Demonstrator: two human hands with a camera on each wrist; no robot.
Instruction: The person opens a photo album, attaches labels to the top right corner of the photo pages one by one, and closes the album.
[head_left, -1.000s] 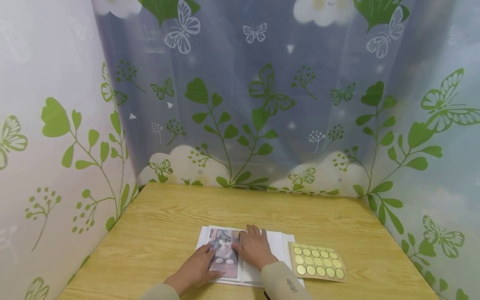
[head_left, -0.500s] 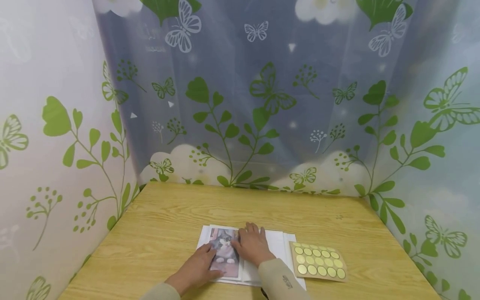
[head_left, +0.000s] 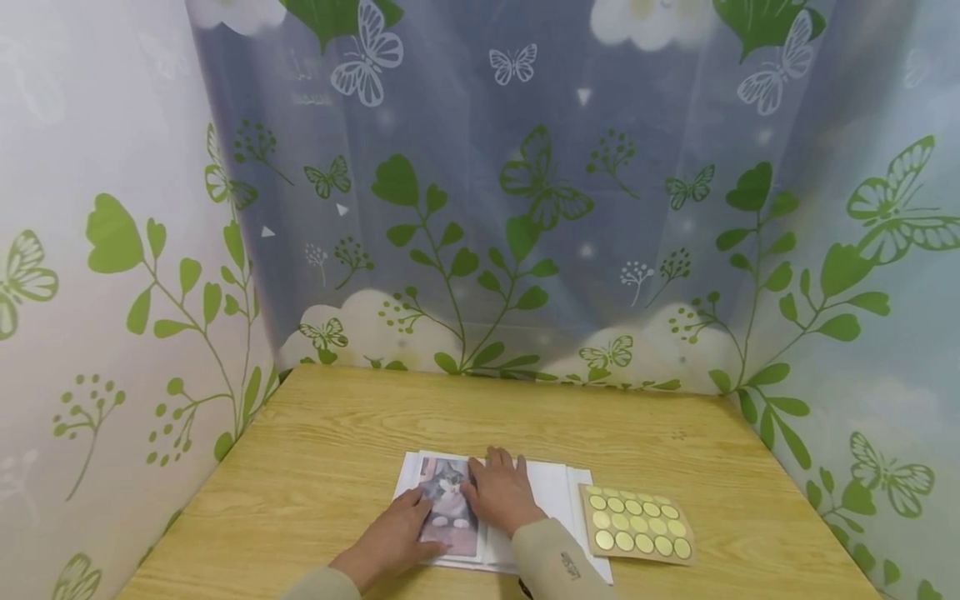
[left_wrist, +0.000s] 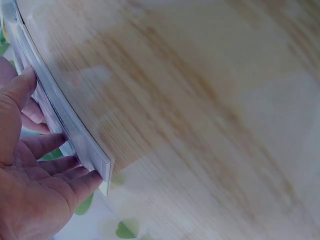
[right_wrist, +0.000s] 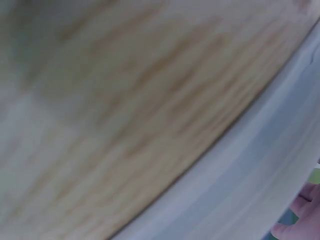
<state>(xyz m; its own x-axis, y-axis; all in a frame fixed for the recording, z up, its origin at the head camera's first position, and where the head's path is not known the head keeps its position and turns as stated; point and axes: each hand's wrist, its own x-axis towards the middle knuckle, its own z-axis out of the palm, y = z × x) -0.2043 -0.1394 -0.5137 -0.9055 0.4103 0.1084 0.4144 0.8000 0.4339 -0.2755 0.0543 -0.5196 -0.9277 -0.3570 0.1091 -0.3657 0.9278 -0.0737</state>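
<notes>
A photo album (head_left: 551,500) lies open on the wooden table, its right page white. On the left side sits a cat photo (head_left: 453,537) of a grey and white cat. My left hand (head_left: 393,533) rests along the photo's left edge, fingers extended; in the left wrist view its fingertips touch the album's edge (left_wrist: 75,120). With fingers outstretched, my right hand (head_left: 501,496) lies flat across the photo's right edge and the album's middle, covering part of both. Only the pale album edge (right_wrist: 240,165) and a bit of a hand show in the right wrist view.
A sheet of round gold stickers (head_left: 637,523) overlaps or adjoins the album's right side; which, I cannot tell. Curtains (head_left: 480,208) with butterflies and leaves enclose the table (head_left: 360,417) at the back and both sides.
My right hand has shifted slightly left, further onto the cat photo's right edge. The left hand and the sticker sheet stay where they were.
</notes>
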